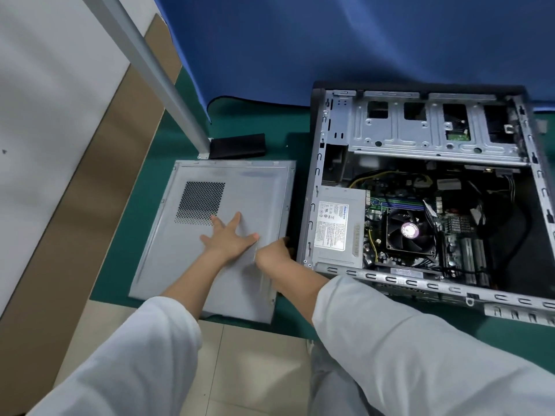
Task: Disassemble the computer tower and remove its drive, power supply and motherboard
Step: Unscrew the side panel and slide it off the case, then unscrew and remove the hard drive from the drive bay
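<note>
Both sleeves [390, 340] reach out. Left hand [228, 235] lies flat, fingers spread, steadying the side panel [210, 280]; right hand [274, 252] grips its edge beside the computer tower [420, 274], lying open.

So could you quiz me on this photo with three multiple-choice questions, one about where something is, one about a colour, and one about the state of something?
1. Where does the removed side panel lie?
A. On the mat, left of the tower
B. Leaning upright against the wall
C. On top of the tower

2. What colour is the mat under the panel?
A. Red
B. Green
C. Yellow

3. What is the left hand doing?
A. Gripping a screwdriver
B. Curled into a fist
C. Pressing flat on the panel with spread fingers

Answers:
1 A: the panel lies flat beside the open computer tower.
2 B: teal-green shows all round the panel.
3 C: its fingers are straight and fanned on the metal.
</note>
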Demonstrator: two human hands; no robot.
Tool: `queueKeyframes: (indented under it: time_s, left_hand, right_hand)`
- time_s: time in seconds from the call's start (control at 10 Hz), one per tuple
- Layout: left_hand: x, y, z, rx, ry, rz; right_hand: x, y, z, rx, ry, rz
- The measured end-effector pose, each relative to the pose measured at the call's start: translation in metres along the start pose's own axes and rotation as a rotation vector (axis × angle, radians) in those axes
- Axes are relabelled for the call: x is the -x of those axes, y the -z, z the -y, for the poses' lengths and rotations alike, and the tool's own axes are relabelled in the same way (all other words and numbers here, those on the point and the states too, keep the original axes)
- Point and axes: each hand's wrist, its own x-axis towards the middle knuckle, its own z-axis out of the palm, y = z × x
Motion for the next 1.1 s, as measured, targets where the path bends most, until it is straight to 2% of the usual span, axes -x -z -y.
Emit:
queueKeyframes:
  time_s: [0.2,0.4,0.5,0.6,0.7,0.8,0.9,1.0,1.1]
  left_hand:
    - [-0.006,-0.005,0.003,-0.070,0.000,0.017]
    - [-0.008,-0.014,-0.013,-0.047,-0.006,0.061]
    - [-0.008,-0.019,-0.012,-0.044,-0.017,0.065]
    - [-0.005,-0.023,-0.013,0.011,-0.025,0.034]
    - [0.003,-0.018,-0.025,0.354,0.014,0.000]
    - [0.019,-0.003,-0.050,0.661,-0.136,-0.022]
    - [0.043,0.009,-0.090,0.785,-0.304,0.053]
    - [0.062,0.011,-0.128,0.813,-0.374,0.093]
    - [0.071,0.010,-0.149,0.805,-0.364,-0.066]
  right_hand:
    - [-0.010,0.003,0.006,-0.225,-0.070,-0.038]
    - [-0.017,0.002,0.010,-0.300,-0.125,-0.071]
    - [-0.013,0.002,0.012,-0.312,-0.104,-0.077]
    - [0.002,0.008,0.020,-0.283,0.029,-0.089]
    - [0.029,0.022,0.028,-0.197,0.213,0.020]
    - [0.054,0.060,0.035,-0.138,0.535,0.088]
    - [0.062,0.137,0.029,0.115,0.849,-0.126]
    - [0.048,0.222,-0.007,0.536,0.806,-0.304]
    - [0.035,0.268,-0.046,0.720,0.614,-0.209]
